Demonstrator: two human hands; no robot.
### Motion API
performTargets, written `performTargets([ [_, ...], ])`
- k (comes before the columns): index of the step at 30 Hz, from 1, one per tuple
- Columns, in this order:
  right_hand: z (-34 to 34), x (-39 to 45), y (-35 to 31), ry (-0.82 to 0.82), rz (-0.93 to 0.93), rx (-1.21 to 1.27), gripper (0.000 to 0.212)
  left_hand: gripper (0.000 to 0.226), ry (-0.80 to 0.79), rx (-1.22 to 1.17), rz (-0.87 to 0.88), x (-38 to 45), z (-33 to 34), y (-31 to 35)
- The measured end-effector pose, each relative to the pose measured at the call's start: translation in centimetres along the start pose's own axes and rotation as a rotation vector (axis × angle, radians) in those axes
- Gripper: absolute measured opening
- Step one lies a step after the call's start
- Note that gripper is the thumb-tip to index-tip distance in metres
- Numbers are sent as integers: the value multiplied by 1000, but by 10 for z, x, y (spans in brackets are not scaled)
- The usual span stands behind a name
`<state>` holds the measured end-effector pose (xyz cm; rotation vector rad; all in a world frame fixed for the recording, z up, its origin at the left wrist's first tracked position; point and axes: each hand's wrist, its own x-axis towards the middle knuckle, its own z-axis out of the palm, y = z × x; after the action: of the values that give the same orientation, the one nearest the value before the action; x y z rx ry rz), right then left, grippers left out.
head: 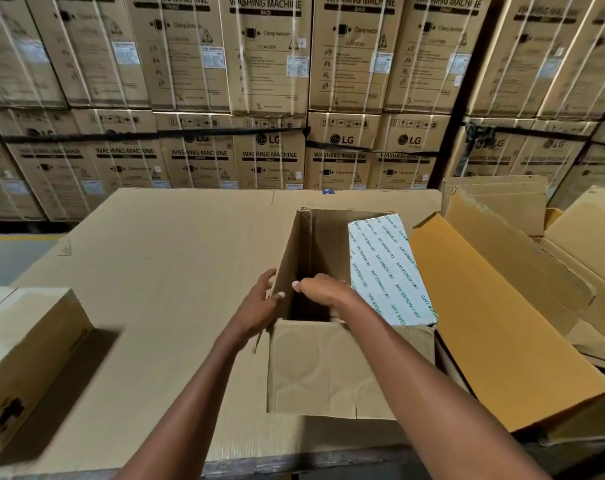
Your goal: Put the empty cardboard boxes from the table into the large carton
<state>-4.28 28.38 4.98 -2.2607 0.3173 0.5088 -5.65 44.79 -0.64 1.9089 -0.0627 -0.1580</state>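
Open box: brown cardboard box sits on the table top, mid-right, right in front of me. Mouth faces up, top flaps open.
Long axis: runs away from me, near wall to far wall; box looks taller than wide, near wall facing me is creased w/ ring marks.
Left flap: stands up, tilted out to the left.
My left hand: wrapped on that left flap's near edge, thumb on the inside face, fingers behind on the outside. Pinching the flap.
My right hand: reaching over the near wall into the mouth, fingers curled down. Can't tell if it grips anything, fingertips hidden inside.
Taped flap: right flap covered in white tape w/ green "WONDER TAPE" print, leaning out to the right.
Large carton: bigger yellow-brown carton just beside the box on the right, flaps open, its near flap lying toward the taped flap.
Other box: closed brown box at table's left edge, well apart from the open one; blurred.
Table: covered w/ flat cardboard sheet.
Backdrop: stacked washing machine cartons, strapped, filling the far wall.
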Motion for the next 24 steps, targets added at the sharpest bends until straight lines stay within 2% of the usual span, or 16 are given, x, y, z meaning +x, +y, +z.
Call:
performTargets([
  [3,-8,-5,-5,142,-106,-95,69,58,11,9,13,1,-2,-1],
  [8,-46,-30,-4,545,-377,-206,44,69,-4,55,97,5,-3,3],
  [11,-85,-33,6,778,-363,-364,42,78,42,60,44,12,-8,3],
  [13,-112,-32,19,853,-275,-447,41,76,15,84,34,18,-11,2],
  [16,-149,-24,46,857,-91,-484,44,65,-10,132,53,24,-13,0],
  [20,-196,-2,104,717,167,-358,56,94,-3,143,-35,34,-24,-19],
  [22,-212,7,137,591,187,-178,60,100,-18,118,-97,39,-27,-26],
  [24,-218,10,164,537,138,-17,57,83,-55,88,-146,34,-25,-20],
])
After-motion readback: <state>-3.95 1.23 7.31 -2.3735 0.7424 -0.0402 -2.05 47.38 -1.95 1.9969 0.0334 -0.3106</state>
